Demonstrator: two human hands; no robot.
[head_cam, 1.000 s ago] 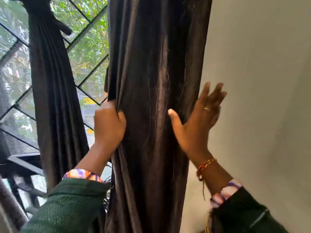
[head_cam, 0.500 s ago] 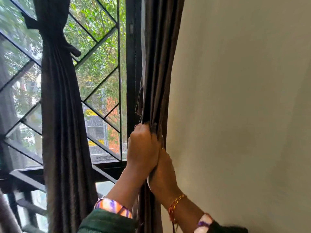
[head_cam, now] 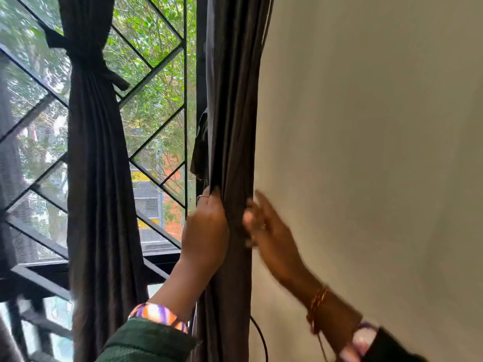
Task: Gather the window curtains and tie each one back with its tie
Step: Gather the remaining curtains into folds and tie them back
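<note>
Both your hands meet the right curtain: your left hand grips its gathered folds, while your right hand, blurred, touches it with fingers loosely extended.

On our left hand we wear a thin ring; its wrist carries a purple-and-orange patterned cuff under a dark green textured sleeve; our right hand, blurred, shows red-and-gold thread bracelets and a dark sleeve.

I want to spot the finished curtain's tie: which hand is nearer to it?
Left. The left hand grips the right curtain, below and right of the tie; the right hand is farther right.
</note>
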